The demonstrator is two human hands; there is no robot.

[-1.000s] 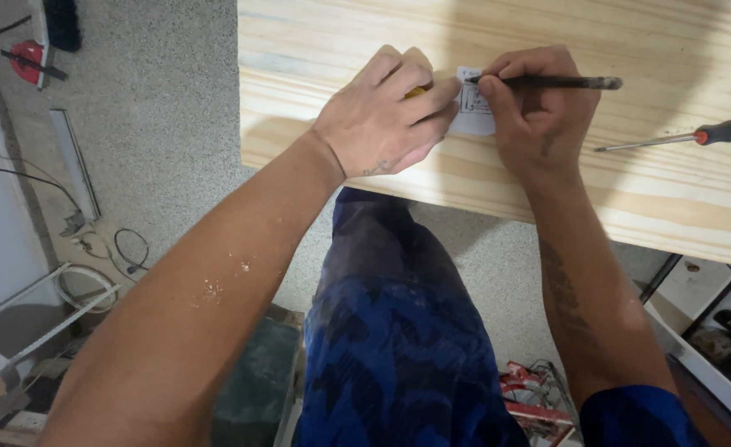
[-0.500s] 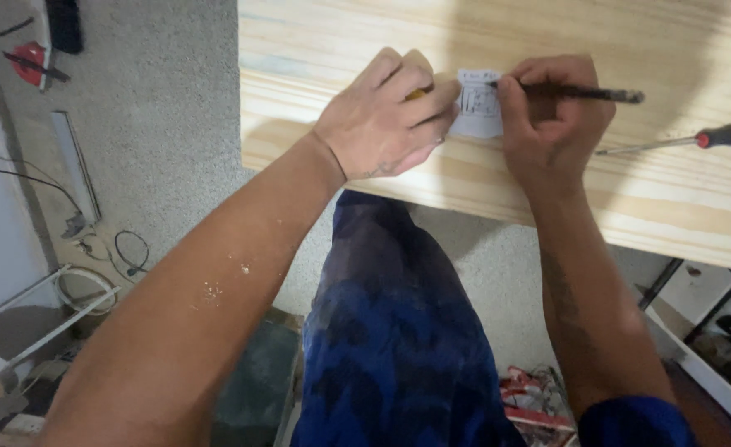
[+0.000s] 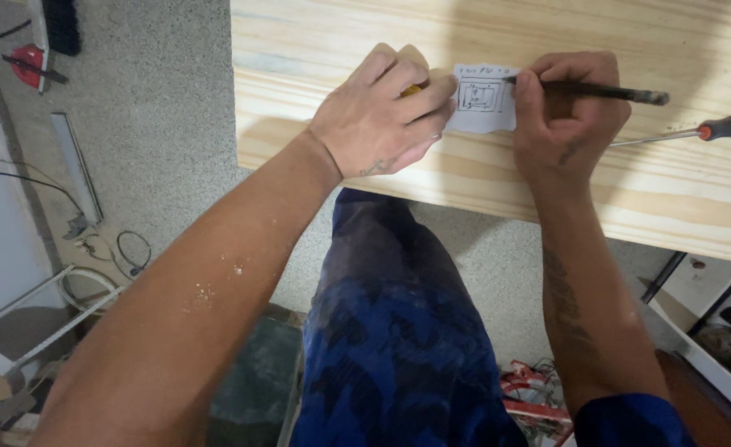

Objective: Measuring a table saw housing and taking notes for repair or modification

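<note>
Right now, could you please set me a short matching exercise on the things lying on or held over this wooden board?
Things:
1. pencil
2. paper slip
3. screwdriver
4. wooden board

Places or states:
a. lies untouched at the right edge
b. held in the right hand
c. pale pine, carrying everything
d. pinned by the left hand

Pairs: 1-b, 2-d, 3-a, 4-c

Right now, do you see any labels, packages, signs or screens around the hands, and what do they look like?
Paper slip: small white rectangle lying on the pale wooden board, between the left hand and the right hand; it bears a dark hand-drawn sketch of nested rectangles, with small notes above.
No packages, signs or screens show.
</note>
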